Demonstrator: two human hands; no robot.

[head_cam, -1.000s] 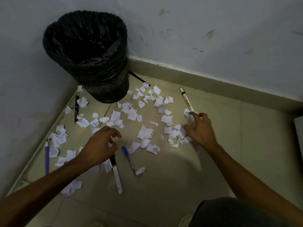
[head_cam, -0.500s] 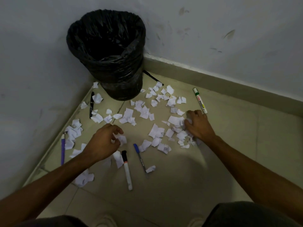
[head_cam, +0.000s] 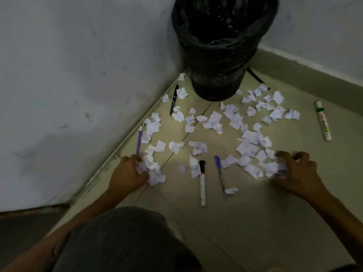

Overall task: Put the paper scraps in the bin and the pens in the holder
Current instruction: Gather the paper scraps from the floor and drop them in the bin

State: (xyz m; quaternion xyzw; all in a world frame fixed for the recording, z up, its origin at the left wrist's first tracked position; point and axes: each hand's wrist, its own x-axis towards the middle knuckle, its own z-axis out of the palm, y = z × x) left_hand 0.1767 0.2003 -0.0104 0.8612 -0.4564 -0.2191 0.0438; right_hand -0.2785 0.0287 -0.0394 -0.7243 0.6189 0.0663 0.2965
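Note:
Several white paper scraps [head_cam: 214, 120] lie scattered on the floor in front of a bin [head_cam: 220, 55] lined with a black bag in the corner. My left hand [head_cam: 127, 173] curls around a clump of scraps near the left wall. My right hand [head_cam: 294, 171] is curled over scraps at the right side of the pile. Pens lie among the scraps: a purple pen [head_cam: 139, 142], a black marker [head_cam: 174, 99], a white marker with a black cap [head_cam: 202, 183], a blue pen [head_cam: 220, 173] and a white marker with a green band [head_cam: 323, 120]. No holder is in view.
Grey walls meet behind the bin, with a skirting edge along the floor on both sides. A thin black pen [head_cam: 257, 78] sticks out from behind the bin. My knee in dark cloth [head_cam: 125, 240] fills the lower middle. Bare tile lies at the lower right.
The camera swung left and closer, so the bin sits further right. My left hand moved to the scraps by the left wall and gathered them. My right hand pulled back with scraps in its fingers.

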